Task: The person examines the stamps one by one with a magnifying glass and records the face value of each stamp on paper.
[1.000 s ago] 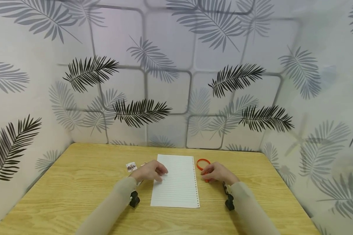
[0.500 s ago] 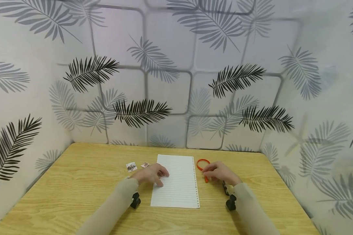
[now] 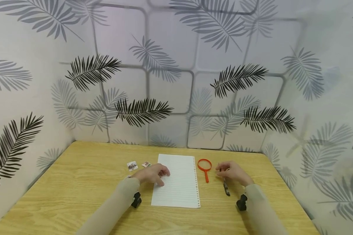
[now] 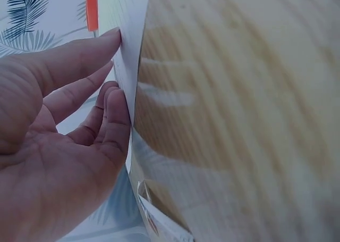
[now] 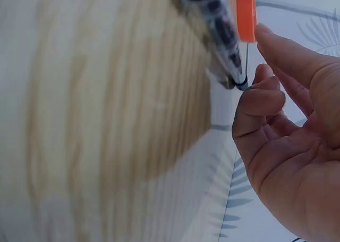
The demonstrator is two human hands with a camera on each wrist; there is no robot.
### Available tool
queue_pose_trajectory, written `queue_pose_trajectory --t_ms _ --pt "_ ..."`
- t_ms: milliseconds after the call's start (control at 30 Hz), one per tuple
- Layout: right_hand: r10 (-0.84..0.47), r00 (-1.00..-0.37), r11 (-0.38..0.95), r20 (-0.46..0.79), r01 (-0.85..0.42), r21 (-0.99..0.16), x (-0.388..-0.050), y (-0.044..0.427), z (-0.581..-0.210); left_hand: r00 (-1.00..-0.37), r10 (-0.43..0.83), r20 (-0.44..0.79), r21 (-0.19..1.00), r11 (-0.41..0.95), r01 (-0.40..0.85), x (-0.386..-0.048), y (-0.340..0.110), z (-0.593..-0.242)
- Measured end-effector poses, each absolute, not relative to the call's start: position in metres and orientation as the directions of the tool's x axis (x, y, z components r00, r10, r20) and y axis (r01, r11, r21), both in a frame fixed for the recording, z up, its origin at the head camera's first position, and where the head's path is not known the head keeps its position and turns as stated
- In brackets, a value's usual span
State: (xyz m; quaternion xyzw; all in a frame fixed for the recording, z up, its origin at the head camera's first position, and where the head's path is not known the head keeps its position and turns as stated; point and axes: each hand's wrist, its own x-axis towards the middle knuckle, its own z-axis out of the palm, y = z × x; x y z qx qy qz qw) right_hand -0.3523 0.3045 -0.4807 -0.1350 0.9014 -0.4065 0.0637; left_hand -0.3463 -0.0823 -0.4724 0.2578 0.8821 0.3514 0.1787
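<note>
A ruled sheet of paper (image 3: 176, 189) with a punched right edge lies in the middle of the table. My left hand (image 3: 152, 173) rests at its left side, fingers loosely bent with nothing between them; in the left wrist view the fingertips (image 4: 119, 101) are at the paper. My right hand (image 3: 231, 171) hovers at the upper end of a pen (image 3: 226, 187) with a dark end. In the right wrist view the pen (image 5: 223, 34) ends beside the curled fingers, while the thumb stands apart, so no grip shows. A red magnifying glass (image 3: 206, 176) lies between paper and right hand.
Two small printed paper pieces, one white (image 3: 132, 166) and one reddish (image 3: 146, 164), lie left of the paper; another is partly hidden by the left hand. The wooden table (image 3: 62, 195) meets a leaf-patterned covering (image 3: 170, 91) at the back and sides.
My right hand has moved right, off the red magnifying glass and over to the pen. The magnifying glass now shows whole. My left hand has shifted only slightly.
</note>
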Motion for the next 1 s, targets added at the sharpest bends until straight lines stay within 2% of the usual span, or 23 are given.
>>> queue_pose_trajectory --t_ms 267,767,1000 --pt "-0.369 -0.923 0.631 -0.108 -0.164 -0.758 -0.3473 0.3101 -0.4819 -0.812 0.562 -0.156 0.706 0.638 0.306 -0.3436 -0.083 -0.475" --pt "-0.294 -0.946 0.75 -0.14 -0.138 -0.647 -0.3535 0.3052 -0.4766 -0.817 0.553 -0.167 0.707 0.644 0.292 -0.3469 -0.0785 -0.47" --pt "-0.366 -0.916 0.713 -0.165 -0.162 -0.683 -0.3534 0.3085 -0.4746 -0.811 0.561 -0.165 0.718 0.633 0.291 -0.3477 -0.0793 -0.4719"
